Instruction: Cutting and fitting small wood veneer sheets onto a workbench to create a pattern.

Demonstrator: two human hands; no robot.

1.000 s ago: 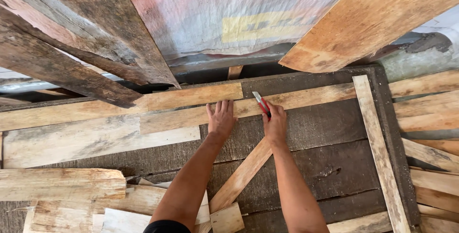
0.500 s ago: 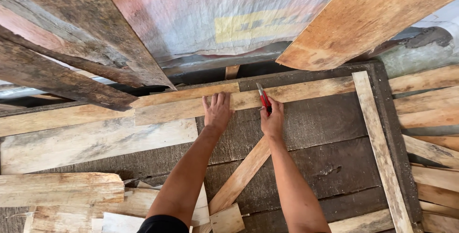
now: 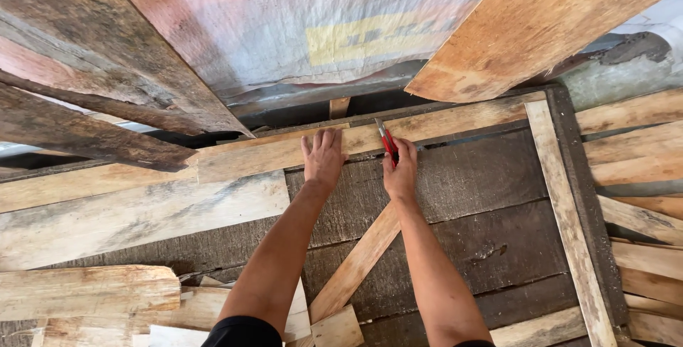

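Observation:
My left hand (image 3: pixel 324 158) lies flat, fingers together, pressing on a long pale wooden plank (image 3: pixel 455 121) that runs across the top of a dark wooden panel (image 3: pixel 469 190). Just to its right, my right hand (image 3: pixel 400 169) is closed around a red utility knife (image 3: pixel 387 142) whose tip rests on the same plank. A pale diagonal slat (image 3: pixel 356 261) lies on the panel below both hands, passing under my right forearm.
An upright pale slat (image 3: pixel 565 204) edges the panel at right, with loose planks (image 3: pixel 640 176) beyond it. Weathered dark boards (image 3: pixel 92 105) and a printed plastic sheet (image 3: pixel 320 27) hang above. Offcuts (image 3: pixel 85 290) lie at lower left.
Both hands shifted slightly up and left onto the plank; the left hand flattened on it and the knife tip came down to the wood. The view tilted a little.

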